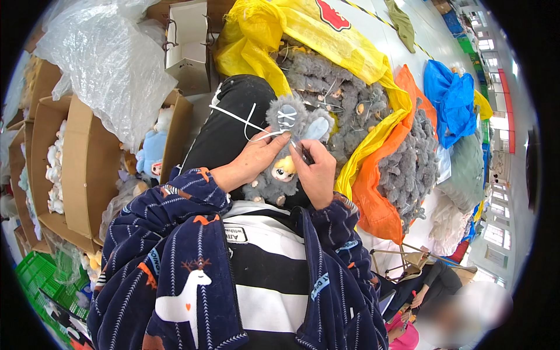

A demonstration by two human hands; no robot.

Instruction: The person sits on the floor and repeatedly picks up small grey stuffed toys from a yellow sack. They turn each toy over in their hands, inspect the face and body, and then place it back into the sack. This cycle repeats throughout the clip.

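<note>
A grey plush doll (263, 188) with long rabbit ears, yellow hair and a doll's face lies on my lap, ears pointing away from me. Its left ear (286, 116) has a grey-blue lining crossed by white lacing; the other ear (318, 128) has a plain pale blue lining. My left hand (256, 160) is closed on the base of the laced ear, pinching the white lace (236, 118), whose loose ends trail over my dark trouser leg. Beside it, my right hand (318, 175) is closed around a small dark-handled tool (305, 155), its thin tip against the ear base.
Beyond my knee, a yellow sack (379, 76) holds many grey plush dolls, with an orange sack (373, 201) of more to its right. Cardboard boxes (84, 169) of plush toys stand left, under clear plastic (111, 64). A blue bag (449, 102) lies far right; another person (434, 286) sits lower right.
</note>
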